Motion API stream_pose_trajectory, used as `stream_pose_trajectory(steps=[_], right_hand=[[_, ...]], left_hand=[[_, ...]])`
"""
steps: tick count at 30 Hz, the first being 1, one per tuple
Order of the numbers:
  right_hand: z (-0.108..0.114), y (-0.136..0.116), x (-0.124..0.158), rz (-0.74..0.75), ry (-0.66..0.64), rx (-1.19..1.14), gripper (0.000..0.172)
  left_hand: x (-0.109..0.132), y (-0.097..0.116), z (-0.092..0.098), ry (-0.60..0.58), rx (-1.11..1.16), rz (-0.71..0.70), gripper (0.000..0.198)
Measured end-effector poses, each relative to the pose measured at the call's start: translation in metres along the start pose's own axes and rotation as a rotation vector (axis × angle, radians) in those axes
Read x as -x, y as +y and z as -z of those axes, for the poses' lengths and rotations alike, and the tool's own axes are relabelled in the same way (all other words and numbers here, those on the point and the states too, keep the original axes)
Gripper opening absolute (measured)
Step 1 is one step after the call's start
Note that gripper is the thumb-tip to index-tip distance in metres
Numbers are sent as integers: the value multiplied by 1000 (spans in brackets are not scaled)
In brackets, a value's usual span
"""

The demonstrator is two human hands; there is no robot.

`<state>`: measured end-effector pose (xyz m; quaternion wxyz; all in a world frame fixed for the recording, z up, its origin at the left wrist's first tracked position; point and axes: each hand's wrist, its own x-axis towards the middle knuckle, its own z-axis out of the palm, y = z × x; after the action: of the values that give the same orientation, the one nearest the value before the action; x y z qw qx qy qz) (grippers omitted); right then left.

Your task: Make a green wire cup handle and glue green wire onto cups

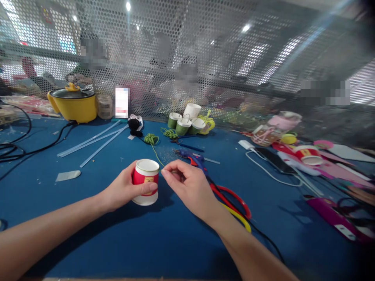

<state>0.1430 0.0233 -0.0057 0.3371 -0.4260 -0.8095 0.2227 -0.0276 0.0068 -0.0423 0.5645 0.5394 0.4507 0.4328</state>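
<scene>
My left hand [129, 185] is wrapped round a red and white paper cup [139, 179], which stands upright in its grasp with the thumb across the front. A thin line of green runs along the cup's rim. Just right of the cup, my right hand [189, 185] pinches a strand of green yarn [157, 155] between thumb and fingertips. The strand leads back to a small green yarn bundle [151, 139] on the blue table. Beyond my right hand lies a blue glue gun [190, 155], partly hidden by the hand.
Green-wrapped cups [183, 127] stand at the back by a perforated metal screen [140, 58]. Clear glue sticks [102, 144] and a yellow electric pot [74, 107] are on the left. Red-handled scissors [234, 195] lie under my right forearm; a phone [275, 160] and purple power strip [331, 214] lie right.
</scene>
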Motion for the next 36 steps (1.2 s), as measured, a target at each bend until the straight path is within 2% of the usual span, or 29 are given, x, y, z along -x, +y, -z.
stream_pose_trajectory(steps=[16,23,36], right_hand=[[1,-7,6,87,-13,39,14],[1,-4,2,24,2,30,14],[0,0,1,3,43,3,13]], left_hand=[[-4,1,0,62,45,-15,46],[-3,2,1,51,13,-15,46],[-1,1,1,23,11,-11,47]])
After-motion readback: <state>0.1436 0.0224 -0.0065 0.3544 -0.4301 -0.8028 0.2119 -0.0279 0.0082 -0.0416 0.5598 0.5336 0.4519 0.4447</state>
